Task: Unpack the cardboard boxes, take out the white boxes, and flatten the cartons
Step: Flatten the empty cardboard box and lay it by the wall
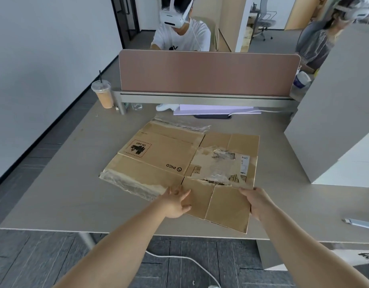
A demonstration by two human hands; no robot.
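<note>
A brown cardboard carton [169,159] lies flattened on the grey desk [75,183], with torn tape along its edges and a ripped label on the right half. My left hand [176,203] grips the near flap at its left edge, fingers spread over the cardboard. My right hand [255,201] holds the right edge of the same near flap [227,206], which is lifted slightly off the desk. A large grey-and-white box [333,129] stands at the right of the desk.
An iced drink cup with a straw [103,94] stands at the back left beside the brown desk divider [208,72]. A white controller [163,107] and papers [216,110] lie under the divider rail. Two people with headsets sit beyond. A cutter [359,223] lies at the right.
</note>
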